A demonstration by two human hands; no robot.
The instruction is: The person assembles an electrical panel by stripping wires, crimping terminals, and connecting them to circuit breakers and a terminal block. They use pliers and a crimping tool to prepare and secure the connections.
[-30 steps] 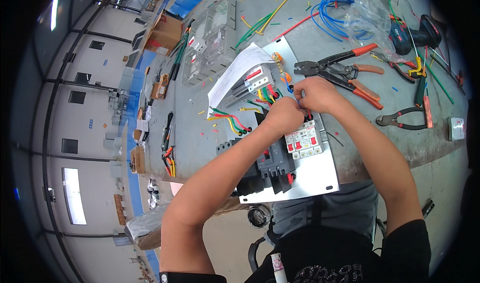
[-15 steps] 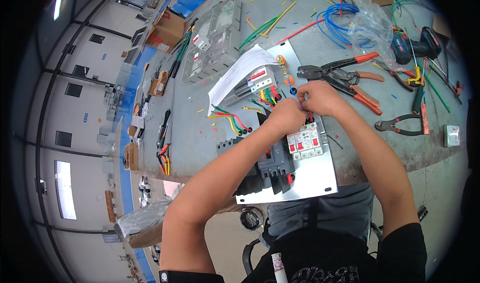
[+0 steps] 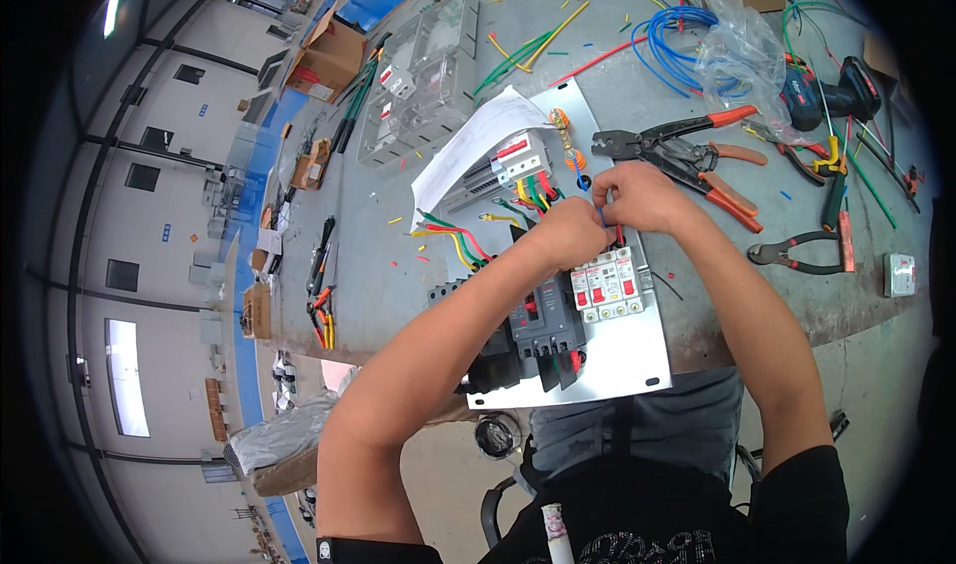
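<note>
Both hands meet over a white metal mounting plate (image 3: 622, 355), just above a row of small white circuit breakers (image 3: 607, 287) with red switches. My left hand (image 3: 575, 233) is closed in a pinch, its fingertips partly hidden. Against it, my right hand (image 3: 637, 196) also pinches; a bit of thin blue wire (image 3: 602, 216) shows between the fingertips. Under my left forearm sits a large dark moulded-case breaker (image 3: 546, 315). Beyond the hands stand a white breaker with a red switch (image 3: 521, 158), bundled coloured wires (image 3: 538, 191) and an orange insulator post (image 3: 575, 159).
A paper sheet (image 3: 468, 156) lies over the plate's far left. Crimping pliers (image 3: 687, 146), cutting pliers (image 3: 797, 252) and a cordless drill (image 3: 836, 91) lie to the right. Blue wire coils (image 3: 677, 46) are at the back, clear plastic boxes (image 3: 423, 76) at the back left.
Both hands stay at nearly the same spot, with the fingers shifted slightly. My left forearm has moved a little left, showing more of the dark breaker.
</note>
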